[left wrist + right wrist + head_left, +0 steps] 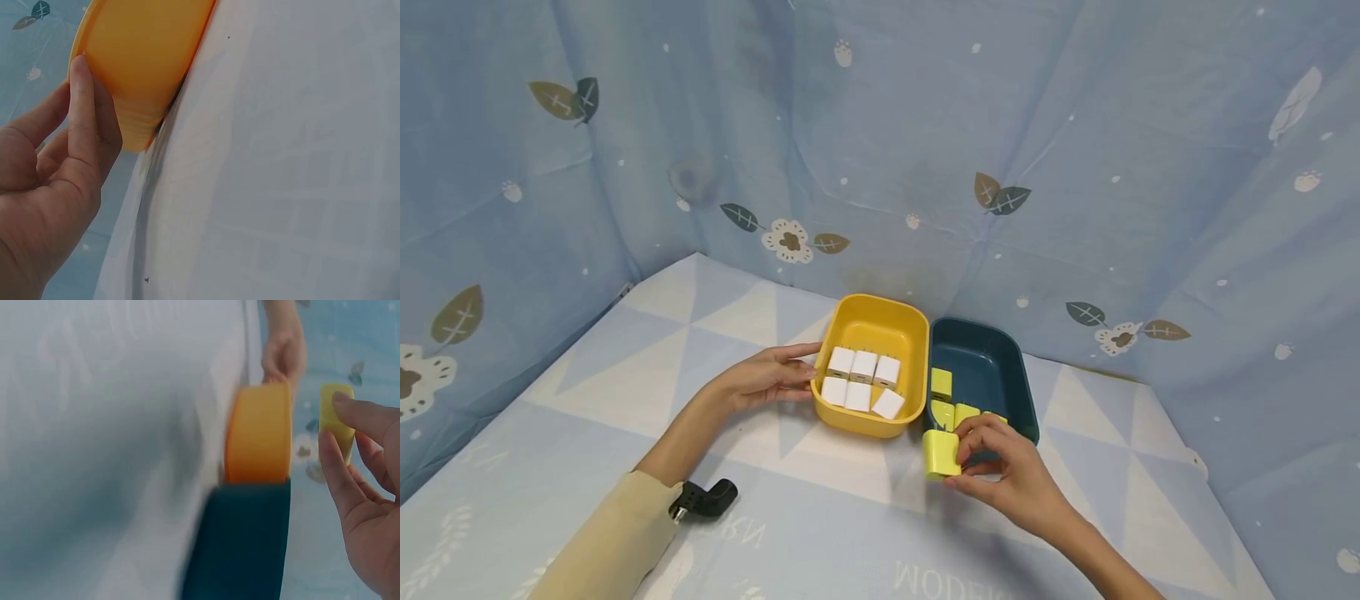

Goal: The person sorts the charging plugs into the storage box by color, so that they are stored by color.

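My right hand point(1011, 479) pinches a yellow charger plug point(941, 454) between thumb and fingers, above the front edge of the dark teal bin point(1017, 375). The right wrist view also shows this yellow plug point(336, 419) at the fingertips. Inside the teal bin lie several yellow charger plugs point(941, 384), partly hidden by the hand. Against the left wall of the yellow bin point(880, 315), my left hand point(767, 377) rests with fairly straight fingers, touching the rim. Several white charger plugs point(864, 364) sit in two rows in the yellow bin, one of them turned askew.
Both bins stand side by side, touching, on a bed-like surface with a blue and white patterned cloth point(820, 500). Blue printed curtains point(895, 133) hang behind and on both sides. A black wrist mount point(703, 500) sticks out from the left sleeve point(613, 533).
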`<state>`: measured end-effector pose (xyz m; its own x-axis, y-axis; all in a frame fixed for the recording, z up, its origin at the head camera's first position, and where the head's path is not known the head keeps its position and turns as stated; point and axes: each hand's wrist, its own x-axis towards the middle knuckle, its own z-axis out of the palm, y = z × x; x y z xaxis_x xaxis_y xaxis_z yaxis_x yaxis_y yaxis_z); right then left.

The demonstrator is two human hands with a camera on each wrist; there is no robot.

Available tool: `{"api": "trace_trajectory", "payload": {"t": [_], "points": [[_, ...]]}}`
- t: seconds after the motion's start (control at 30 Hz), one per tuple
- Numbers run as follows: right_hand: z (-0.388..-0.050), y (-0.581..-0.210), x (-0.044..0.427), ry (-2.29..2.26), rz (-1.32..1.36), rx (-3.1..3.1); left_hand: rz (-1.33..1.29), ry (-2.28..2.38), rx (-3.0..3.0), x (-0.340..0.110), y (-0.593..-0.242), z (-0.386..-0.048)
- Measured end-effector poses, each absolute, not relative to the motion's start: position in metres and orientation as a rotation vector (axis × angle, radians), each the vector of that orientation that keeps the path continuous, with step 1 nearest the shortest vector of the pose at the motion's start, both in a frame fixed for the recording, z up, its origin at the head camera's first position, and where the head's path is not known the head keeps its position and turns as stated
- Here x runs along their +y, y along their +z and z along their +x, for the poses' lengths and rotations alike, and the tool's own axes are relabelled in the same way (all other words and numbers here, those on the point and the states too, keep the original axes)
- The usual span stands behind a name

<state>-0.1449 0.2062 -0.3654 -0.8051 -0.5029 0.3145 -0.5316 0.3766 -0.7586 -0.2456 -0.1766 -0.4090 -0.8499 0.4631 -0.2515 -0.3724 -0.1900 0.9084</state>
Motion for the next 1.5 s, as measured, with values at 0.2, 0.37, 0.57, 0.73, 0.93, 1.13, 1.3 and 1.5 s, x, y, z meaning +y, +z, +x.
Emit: {"api": "trace_trajectory", "payload": {"t": [0.2, 0.37, 0.57, 0.73, 0.93, 1.13, 1.3, 1.5], "points": [[-0.164, -0.364, 0.223, 1.38, 0.902, -2.557, 0.102, 2.075, 1.553, -0.176, -0.41, -0.246], [-0.184, -0.368, 0.234, 1.313, 0.826, -2.588, 0.11, 2.078, 1.548, -0.176, -0.409, -0.245], [-0.205, -0.373, 0.242, 1.204, 0.704, -2.665, 0.117, 2.078, 1.553, -0.176, -0.41, -0.246], [-0.223, -0.379, 0.245, 1.177, 0.648, -2.7, 0.14, 2.08, 1.562, -0.176, -0.409, -0.246], [-0.239, -0.383, 0.247, 1.04, 0.643, -2.71, 0.149, 2.082, 1.575, -0.176, -0.41, -0.247], [-0.248, -0.385, 0.248, 0.987, 0.61, -2.747, 0.132, 2.079, 1.586, -0.175, -0.407, -0.247], [-0.256, -0.388, 0.248, 0.944, 0.583, -2.786, 0.125, 2.074, 1.593, -0.174, -0.405, -0.247], [-0.263, -0.388, 0.244, 0.904, 0.576, -2.846, 0.134, 2.063, 1.603, -0.174, -0.405, -0.246]]}}
